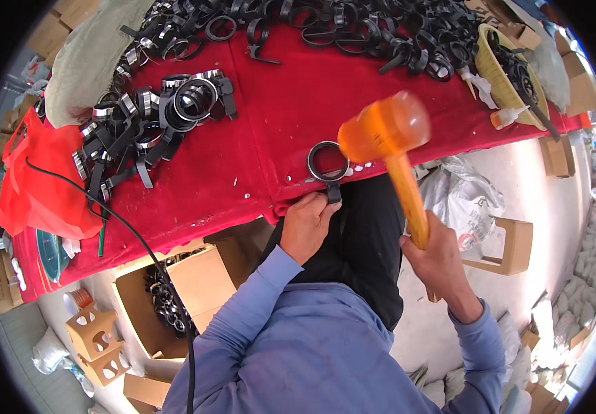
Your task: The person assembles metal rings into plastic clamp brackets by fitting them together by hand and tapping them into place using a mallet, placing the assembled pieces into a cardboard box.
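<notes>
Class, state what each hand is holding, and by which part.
The left hand pinches the black ring piece by its short tab; the right hand grips the orange-headed mallet by its handle, near the lower end.

Person's left hand (310,224) pinches black ring (330,179) at table's (277,124) near edge; right hand (432,255) grips orange mallet (391,138); more rings (419,41) along table's far side.

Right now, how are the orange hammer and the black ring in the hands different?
The hammer is orange, while the ring is black with a shiny silvery rim. The hammer has a chunky head on a long handle; the ring is an open hoop with a short tab. The right hand grips the hammer's handle, while the left hand pinches the ring's tab. Both are being held.
</notes>
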